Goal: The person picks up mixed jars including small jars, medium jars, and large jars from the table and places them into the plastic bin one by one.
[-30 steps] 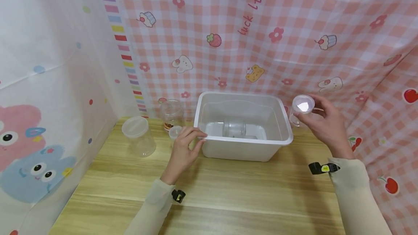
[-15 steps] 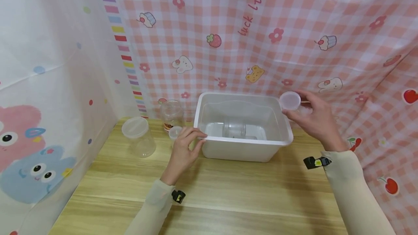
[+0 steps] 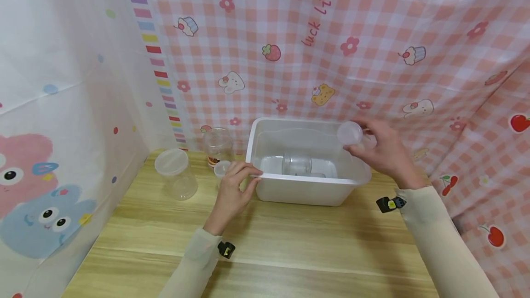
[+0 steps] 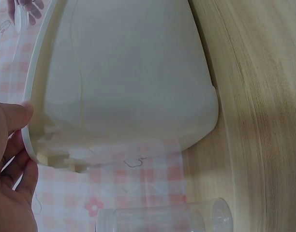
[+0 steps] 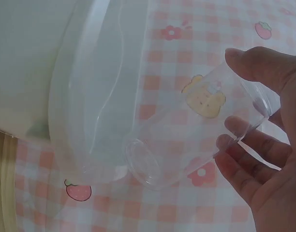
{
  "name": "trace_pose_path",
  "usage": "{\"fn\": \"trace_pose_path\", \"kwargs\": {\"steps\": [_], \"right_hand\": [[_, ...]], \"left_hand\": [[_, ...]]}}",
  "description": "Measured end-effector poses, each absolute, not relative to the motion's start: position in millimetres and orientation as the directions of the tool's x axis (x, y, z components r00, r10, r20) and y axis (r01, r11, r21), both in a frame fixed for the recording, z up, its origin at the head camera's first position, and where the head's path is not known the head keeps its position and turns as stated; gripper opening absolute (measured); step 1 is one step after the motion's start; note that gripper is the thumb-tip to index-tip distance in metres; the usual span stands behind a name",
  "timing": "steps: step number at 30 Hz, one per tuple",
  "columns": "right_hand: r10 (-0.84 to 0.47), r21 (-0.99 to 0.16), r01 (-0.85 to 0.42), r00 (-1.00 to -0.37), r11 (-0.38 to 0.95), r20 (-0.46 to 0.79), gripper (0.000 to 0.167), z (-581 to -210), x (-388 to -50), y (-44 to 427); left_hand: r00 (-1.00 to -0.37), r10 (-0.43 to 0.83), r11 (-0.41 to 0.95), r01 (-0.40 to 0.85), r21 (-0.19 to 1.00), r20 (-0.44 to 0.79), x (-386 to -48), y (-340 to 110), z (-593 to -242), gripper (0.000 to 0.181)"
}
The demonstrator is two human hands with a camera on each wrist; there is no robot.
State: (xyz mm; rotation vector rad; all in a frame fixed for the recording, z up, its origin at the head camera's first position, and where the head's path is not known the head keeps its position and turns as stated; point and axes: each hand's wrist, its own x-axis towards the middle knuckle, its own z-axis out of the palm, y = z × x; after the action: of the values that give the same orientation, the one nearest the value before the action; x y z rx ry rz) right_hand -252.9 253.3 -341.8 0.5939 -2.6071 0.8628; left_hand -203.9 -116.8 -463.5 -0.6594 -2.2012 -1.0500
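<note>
A white plastic bin (image 3: pixel 304 191) stands on the table. My left hand (image 3: pixel 233 197) pinches the rim near its front left corner; the left wrist view shows thumb and fingers on either side of that rim (image 4: pixel 28 92). Over the bin's right end, my right hand (image 3: pixel 383 151) holds a clear plastic jar (image 3: pixel 349 133) with a whitish lid. Seen from the right wrist, the jar (image 5: pixel 182 130) is tilted, gripped near one end between thumb and fingers. Another clear jar (image 3: pixel 297 163) lies on its side on the bin's floor.
Left of the bin stand a tall clear jar with a frosted lid (image 3: pixel 171 162), a clear jar (image 3: pixel 218 139) with a printed label, and a small lidded jar (image 3: pixel 222 168) partly behind my left hand. A checked pink cloth (image 3: pixel 290 59) hangs close behind the bin.
My right hand has carried the clear jar leftward, from beyond the bin's right side to over its right end. The left hand has stayed on the rim.
</note>
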Motion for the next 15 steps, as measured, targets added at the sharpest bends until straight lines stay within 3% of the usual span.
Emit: {"fn": "trace_pose_path", "kwargs": {"steps": [10,15], "right_hand": [[-0.385,-0.383,-0.567,-0.802,0.729,0.456,0.064,-351,-257,243],[-0.402,-0.380,-0.560,-0.813,0.736,0.421,0.067,-354,-259,240]], "left_hand": [[-0.695,0.172,0.558,0.653,0.512,0.698,-204,-117,-465,0.012],[-0.703,0.172,0.564,0.644,0.516,0.690,-204,-118,-465,0.012]]}}
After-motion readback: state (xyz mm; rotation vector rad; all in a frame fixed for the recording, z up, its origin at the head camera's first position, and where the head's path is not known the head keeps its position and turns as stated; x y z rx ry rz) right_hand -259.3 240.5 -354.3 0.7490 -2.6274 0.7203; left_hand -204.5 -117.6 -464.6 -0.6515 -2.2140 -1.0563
